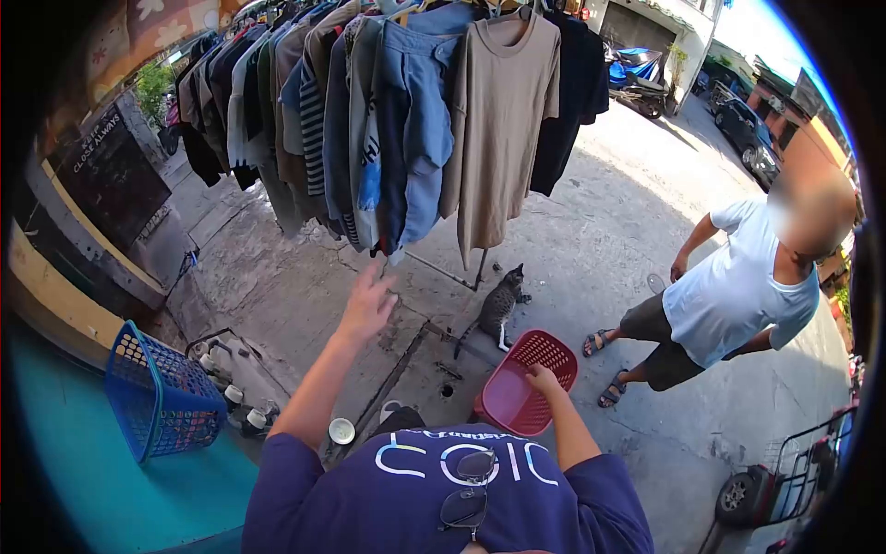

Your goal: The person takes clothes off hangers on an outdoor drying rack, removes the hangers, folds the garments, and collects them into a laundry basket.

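My left hand point(367, 303) reaches forward with its fingers spread and holds nothing. It appears just below the hems of clothes on a rack, nearest a blue denim garment point(426, 129); whether it touches any is unclear. A beige T-shirt point(508, 102) hangs to the right of the denim. My right hand point(543, 377) is curled over the right side of a red plastic basket point(503, 392), its fingers on the inner side. The basket is tilted at my right side, and no clothes show in it. My forearm hides part of its rim.
A tabby-and-white cat point(501, 305) lies on the concrete beyond the basket. A person in a white T-shirt point(738, 295) stands at right. A blue basket point(166, 397) sits on a teal surface point(83, 452) at left. A wheeled cart point(780, 480) is at lower right.
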Demonstrator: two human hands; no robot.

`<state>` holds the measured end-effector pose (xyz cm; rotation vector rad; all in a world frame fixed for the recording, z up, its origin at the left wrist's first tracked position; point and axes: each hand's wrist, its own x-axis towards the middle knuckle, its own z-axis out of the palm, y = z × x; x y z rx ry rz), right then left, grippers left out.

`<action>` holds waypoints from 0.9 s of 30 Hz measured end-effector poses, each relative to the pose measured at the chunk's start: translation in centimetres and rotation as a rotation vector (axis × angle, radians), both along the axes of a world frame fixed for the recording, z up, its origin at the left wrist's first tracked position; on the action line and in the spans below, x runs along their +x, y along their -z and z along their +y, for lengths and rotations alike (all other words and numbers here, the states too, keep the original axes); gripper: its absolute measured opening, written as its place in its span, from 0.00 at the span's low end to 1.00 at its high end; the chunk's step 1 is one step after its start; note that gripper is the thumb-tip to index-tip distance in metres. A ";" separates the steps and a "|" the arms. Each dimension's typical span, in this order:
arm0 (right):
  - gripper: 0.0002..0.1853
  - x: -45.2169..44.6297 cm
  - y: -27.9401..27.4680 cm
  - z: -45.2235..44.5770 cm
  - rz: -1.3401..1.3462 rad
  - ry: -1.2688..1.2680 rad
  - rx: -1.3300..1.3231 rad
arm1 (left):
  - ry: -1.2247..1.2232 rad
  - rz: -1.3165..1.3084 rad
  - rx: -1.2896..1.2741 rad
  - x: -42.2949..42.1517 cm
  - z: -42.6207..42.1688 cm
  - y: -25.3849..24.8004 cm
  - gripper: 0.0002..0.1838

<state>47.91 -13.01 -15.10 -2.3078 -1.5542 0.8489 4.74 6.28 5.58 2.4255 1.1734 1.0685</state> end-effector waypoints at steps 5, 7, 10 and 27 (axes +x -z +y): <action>0.22 -9.2 -10.7 8.7 0.408 -0.059 0.080 | -0.267 -0.372 0.298 2.9 8.7 -10.6 0.39; 0.22 -12.6 -17.5 11.5 0.571 -0.161 0.157 | -0.309 -0.499 0.145 4.6 12.2 -9.7 0.41; 0.32 -16.2 -23.9 17.4 0.633 -0.313 0.518 | -0.151 -0.282 -0.079 6.3 15.1 -7.0 0.27; 0.14 -18.8 -39.9 26.9 0.704 0.060 1.230 | 0.238 -0.118 -0.025 3.6 13.2 -10.2 0.25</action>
